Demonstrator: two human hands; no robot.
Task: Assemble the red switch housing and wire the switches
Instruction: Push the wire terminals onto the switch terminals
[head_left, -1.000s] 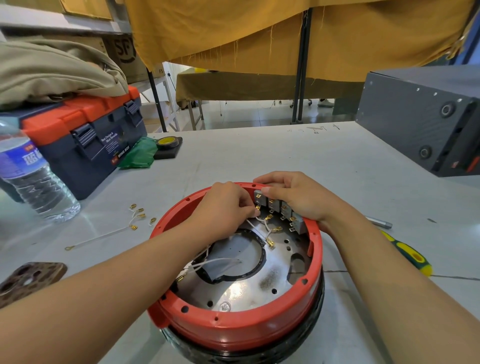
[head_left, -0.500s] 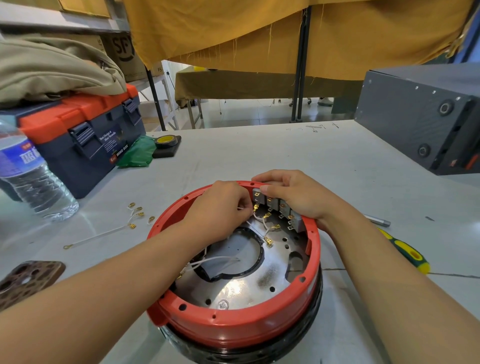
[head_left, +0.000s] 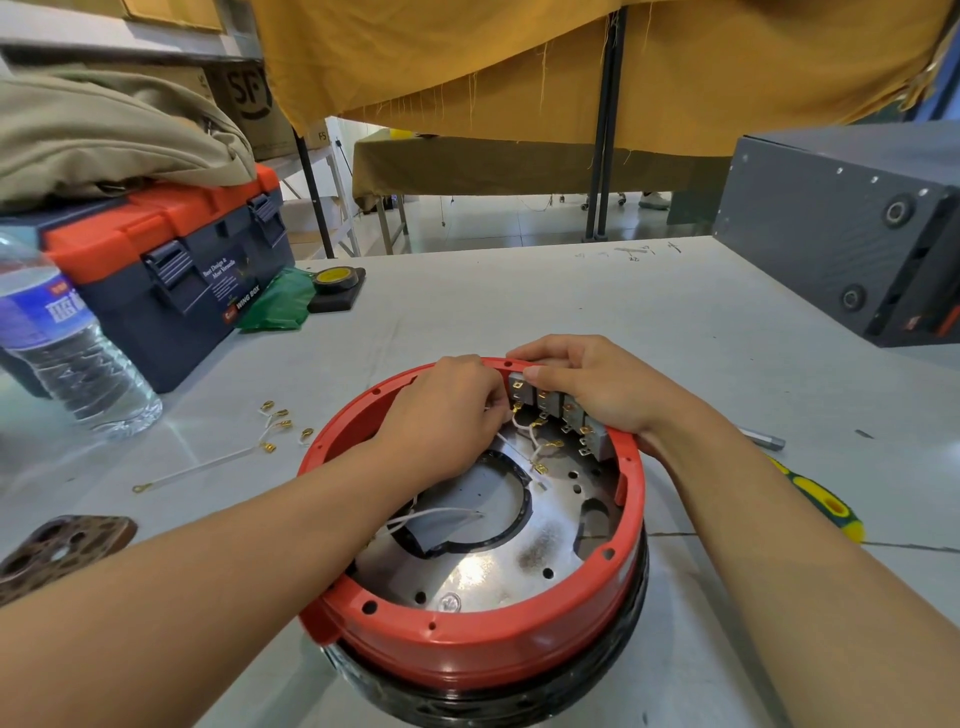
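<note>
red plastic ring housing (head_left: 467, 644) sits nearest, mouth up on a black base (head_left: 493, 699), on the grey table (head_left: 519, 301). inside, shiny metal plate (head_left: 498, 566) with a round cut-out. row of grey switches (head_left: 561, 410) set against the far-right inner wall, running along the rim from far to right, brass tabs pointing inward and down.

left hand (head_left: 441, 421) curled, fingertips pinching a white wire (head_left: 522, 434) at the first switch's tab. right hand (head_left: 597, 384) gripping the rim and the switch row, thumb on top, bracing it.

best done by lining the connector square to the tab, pushing straight, holding the switch firm against the push, probably.

beyond: loose wires (head_left: 218, 457) to the left, screwdriver (head_left: 821, 501) right, water bottle (head_left: 67, 358), toolbox (head_left: 171, 270).
</note>
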